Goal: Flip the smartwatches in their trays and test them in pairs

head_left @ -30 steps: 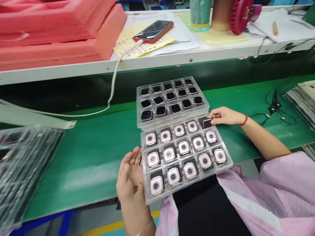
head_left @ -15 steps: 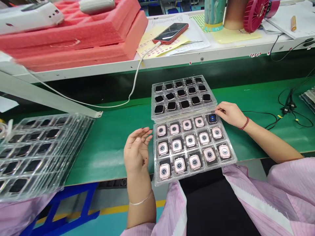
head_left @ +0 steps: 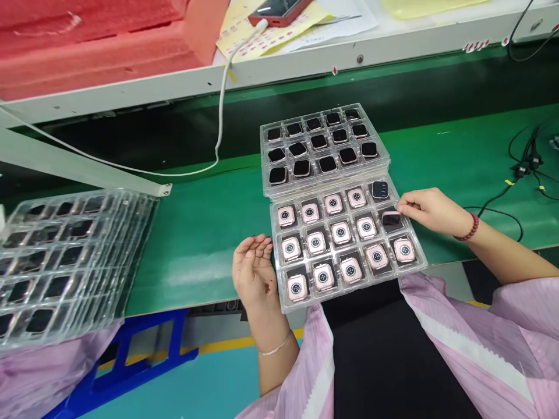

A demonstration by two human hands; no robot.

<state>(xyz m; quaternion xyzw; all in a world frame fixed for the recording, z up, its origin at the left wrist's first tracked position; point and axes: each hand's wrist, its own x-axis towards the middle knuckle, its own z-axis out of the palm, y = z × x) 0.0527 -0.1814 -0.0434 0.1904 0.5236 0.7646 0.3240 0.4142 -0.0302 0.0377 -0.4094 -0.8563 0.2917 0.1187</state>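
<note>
You are working in what is looking like an electronics workshop or factory. A long green-topped bench (head_left: 187,250) is running across your station, and clear compartment trays (head_left: 358,285) are holding rows of square smartwatches (head_left: 341,232). More such trays are standing in a tall stack (head_left: 87,256) at the left. Above, a white shelf (head_left: 166,87) is carrying red foam (head_left: 109,58) and printed sheets (head_left: 279,38). Black cables (head_left: 522,170) are lying at the right, and a yellow line (head_left: 225,344) is crossing the turquoise floor (head_left: 218,381) below.
</note>
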